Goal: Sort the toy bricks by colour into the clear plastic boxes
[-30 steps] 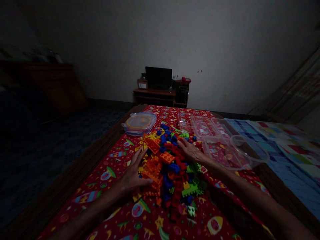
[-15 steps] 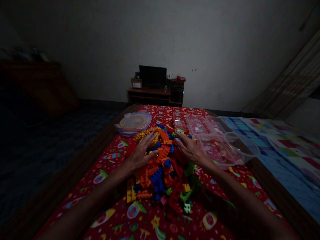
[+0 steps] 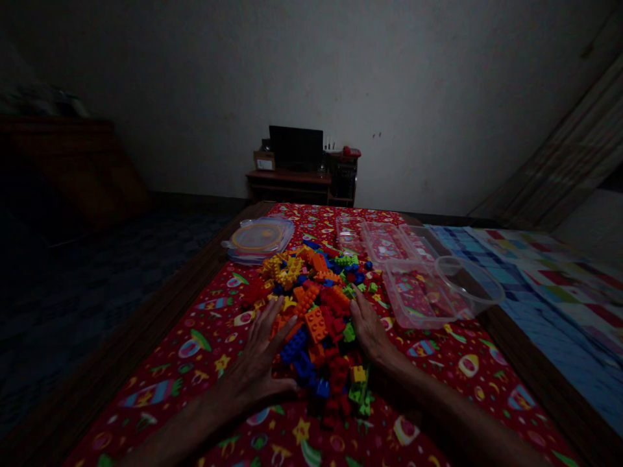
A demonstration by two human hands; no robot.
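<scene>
A heap of toy building bricks (image 3: 316, 324) in orange, red, blue, yellow and green lies in the middle of a red patterned cloth (image 3: 195, 389). Against its left side rests my left hand (image 3: 260, 357), fingers spread and thumb apart, with no brick in its grasp. My right hand (image 3: 372, 331) lies along the right side of the heap, fingers stretched forward beside red and green bricks; it grips nothing that I can see. Some bricks near both palms are hidden by the hands.
Clear plastic containers (image 3: 418, 318) stand on the right of the cloth, one round container (image 3: 470, 285) among them. Stacked round and other lids (image 3: 260, 240) lie at the back left. Beyond the table are a desk with a monitor (image 3: 296, 148) and, at right, a checked bedspread (image 3: 487, 272).
Both hands have drawn back toward me from the top of the heap to its sides. Bricks at the near edge have shifted and bunched closer together.
</scene>
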